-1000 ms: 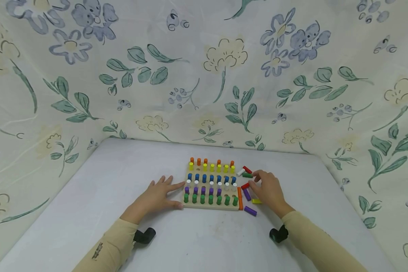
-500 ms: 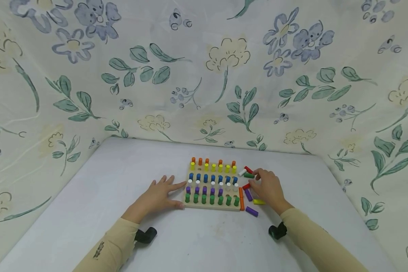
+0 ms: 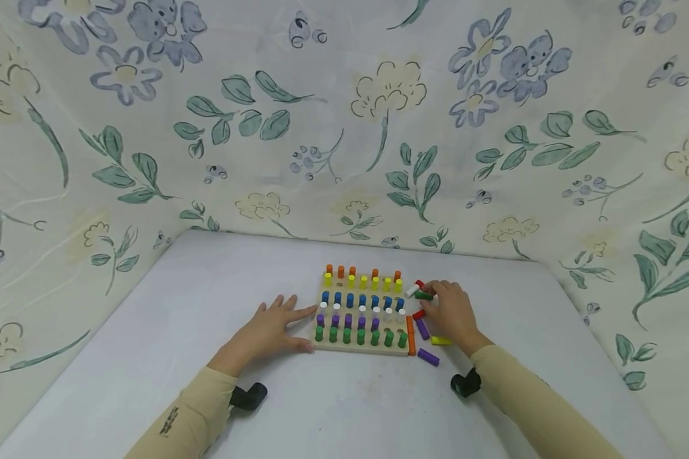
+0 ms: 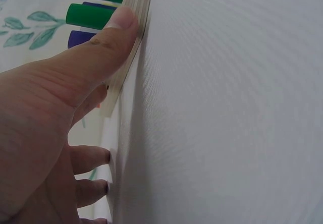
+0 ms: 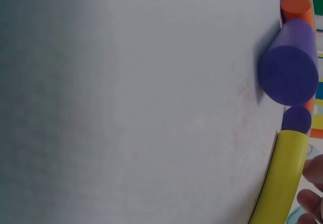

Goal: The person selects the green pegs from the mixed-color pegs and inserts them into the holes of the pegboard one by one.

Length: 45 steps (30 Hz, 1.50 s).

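Observation:
A wooden pegboard (image 3: 362,349) stands on the table with rows of orange, yellow, blue, white, purple and green pegs upright in it. My left hand (image 3: 272,328) lies spread at its left side, the thumb against the front corner and the forefinger at the side edge. In the left wrist view that thumb (image 4: 121,22) presses on the board's edge (image 4: 133,32) below the green pegs. To the board's right, my right hand (image 3: 453,315) pinches a loose green peg (image 3: 422,295) between thumb and forefinger. A white peg (image 3: 413,291) lies just beside these fingertips.
Right of the board lie red (image 3: 418,314), purple (image 3: 428,357) and yellow pegs (image 3: 441,340). Orange pegs (image 3: 411,335) lie along the board's right edge. Some holes among the upright pegs show bare. Floral cloth (image 3: 321,127) hangs behind the white table (image 3: 344,408).
The right hand has moved slightly left and back, its thumb and forefinger coming in around the green peg. The left hand stays at the board. The whole view has shifted a little.

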Each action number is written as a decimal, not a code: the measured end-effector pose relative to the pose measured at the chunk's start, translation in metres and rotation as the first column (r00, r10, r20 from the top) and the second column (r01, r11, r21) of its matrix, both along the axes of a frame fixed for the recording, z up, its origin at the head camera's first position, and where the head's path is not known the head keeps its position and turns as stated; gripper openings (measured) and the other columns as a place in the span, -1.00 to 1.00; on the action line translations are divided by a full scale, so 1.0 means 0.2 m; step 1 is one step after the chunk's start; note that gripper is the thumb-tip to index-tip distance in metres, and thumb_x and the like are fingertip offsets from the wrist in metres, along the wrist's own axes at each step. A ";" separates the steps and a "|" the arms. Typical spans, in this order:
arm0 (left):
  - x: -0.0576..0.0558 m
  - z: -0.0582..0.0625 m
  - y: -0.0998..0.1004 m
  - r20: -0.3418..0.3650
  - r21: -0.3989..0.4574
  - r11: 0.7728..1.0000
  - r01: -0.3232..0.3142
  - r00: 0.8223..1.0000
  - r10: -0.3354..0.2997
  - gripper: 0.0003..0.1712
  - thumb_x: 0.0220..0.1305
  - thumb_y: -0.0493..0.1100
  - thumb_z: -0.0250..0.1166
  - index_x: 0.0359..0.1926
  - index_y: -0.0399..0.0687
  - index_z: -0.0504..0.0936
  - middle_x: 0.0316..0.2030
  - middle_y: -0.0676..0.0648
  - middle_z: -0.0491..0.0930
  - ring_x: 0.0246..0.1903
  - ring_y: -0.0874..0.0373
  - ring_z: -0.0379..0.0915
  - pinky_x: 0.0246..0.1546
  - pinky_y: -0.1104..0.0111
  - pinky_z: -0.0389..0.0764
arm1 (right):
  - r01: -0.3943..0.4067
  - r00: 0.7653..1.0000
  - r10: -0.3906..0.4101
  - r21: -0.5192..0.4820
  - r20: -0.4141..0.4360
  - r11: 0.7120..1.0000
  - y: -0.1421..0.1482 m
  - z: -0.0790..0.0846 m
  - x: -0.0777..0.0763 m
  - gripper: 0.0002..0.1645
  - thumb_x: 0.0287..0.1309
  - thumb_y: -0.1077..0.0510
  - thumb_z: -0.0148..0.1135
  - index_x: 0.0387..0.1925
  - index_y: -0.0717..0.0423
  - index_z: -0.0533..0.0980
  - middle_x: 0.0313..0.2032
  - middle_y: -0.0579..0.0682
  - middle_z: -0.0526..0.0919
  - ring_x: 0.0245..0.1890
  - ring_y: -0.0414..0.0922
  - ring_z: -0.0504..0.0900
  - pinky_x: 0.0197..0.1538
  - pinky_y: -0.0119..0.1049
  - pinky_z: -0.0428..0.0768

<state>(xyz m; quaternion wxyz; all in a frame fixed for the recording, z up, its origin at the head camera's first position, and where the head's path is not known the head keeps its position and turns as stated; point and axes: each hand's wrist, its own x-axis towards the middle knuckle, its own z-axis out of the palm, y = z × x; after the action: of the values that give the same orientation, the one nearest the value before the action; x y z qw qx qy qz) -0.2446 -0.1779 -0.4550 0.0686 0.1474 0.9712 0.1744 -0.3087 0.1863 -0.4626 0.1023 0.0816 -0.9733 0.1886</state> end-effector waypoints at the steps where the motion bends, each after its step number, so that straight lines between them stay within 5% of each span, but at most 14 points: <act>1: 0.00 0.00 0.00 0.001 -0.001 1.000 -0.002 1.000 0.002 -0.02 -0.19 0.50 0.24 0.32 0.39 0.27 0.38 -0.26 0.03 0.37 -0.31 -0.24 0.30 -0.19 -0.23 | -0.003 1.000 0.003 0.004 0.003 1.000 0.00 0.00 0.00 -0.64 0.10 0.01 0.29 -0.08 0.04 0.51 -0.21 -0.03 0.58 -0.13 -0.03 0.43 0.05 -0.04 0.45; 45: 0.01 0.01 0.00 -0.015 -0.007 1.000 0.004 1.000 -0.004 -0.03 -0.18 0.49 0.25 0.32 0.37 0.29 0.37 -0.27 0.07 0.36 -0.32 -0.20 0.29 -0.21 -0.20 | -0.064 0.993 0.068 -0.039 0.092 0.997 -0.08 0.00 -0.04 -0.64 0.11 0.15 0.28 -0.01 -0.04 0.49 -0.22 -0.11 0.60 -0.20 -0.10 0.41 -0.05 -0.16 0.46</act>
<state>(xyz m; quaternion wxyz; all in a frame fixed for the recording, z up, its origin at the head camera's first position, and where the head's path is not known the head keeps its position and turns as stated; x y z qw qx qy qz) -0.2420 -0.1780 -0.4520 0.0624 0.1503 0.9720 0.1696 -0.3172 0.1703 -0.4629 0.0517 0.1029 -0.9703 0.2129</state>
